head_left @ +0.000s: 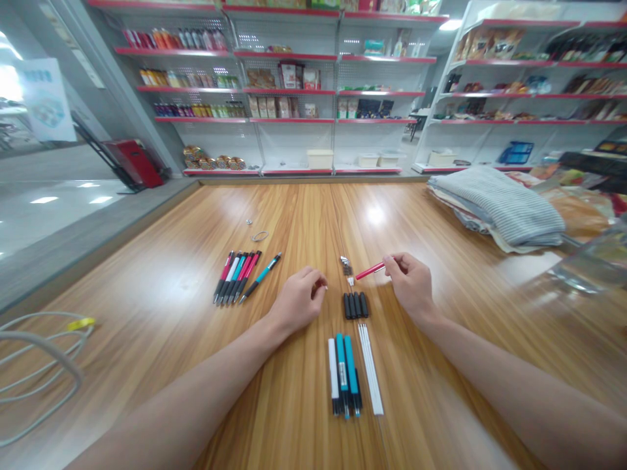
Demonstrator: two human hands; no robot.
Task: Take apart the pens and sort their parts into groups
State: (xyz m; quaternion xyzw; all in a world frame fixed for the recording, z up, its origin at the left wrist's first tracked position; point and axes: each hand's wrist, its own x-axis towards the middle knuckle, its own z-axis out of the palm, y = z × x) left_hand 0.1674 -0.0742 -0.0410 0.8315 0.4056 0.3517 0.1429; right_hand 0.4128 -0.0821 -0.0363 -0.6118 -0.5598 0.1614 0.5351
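Note:
My right hand (410, 284) pinches a red pen barrel (370, 270) just above the wooden table (161, 307). My left hand (298, 299) rests on the table with its fingers curled, and a tiny pale part seems to show at the fingertips. Between the hands lie small springs and tips (347, 266) and several black grip sleeves (355, 305). In front of me lie white and teal pen barrels (343, 375) and white refills (370, 367). Further left, a row of assembled pens (237, 276) and a single teal pen (260, 277) lie side by side.
Folded striped cloth (499, 205) and plastic bags sit at the table's right. A metal ring (259, 235) lies at mid table. White cable (39, 365) coils at the left edge. Shop shelves (294, 91) with goods stand behind.

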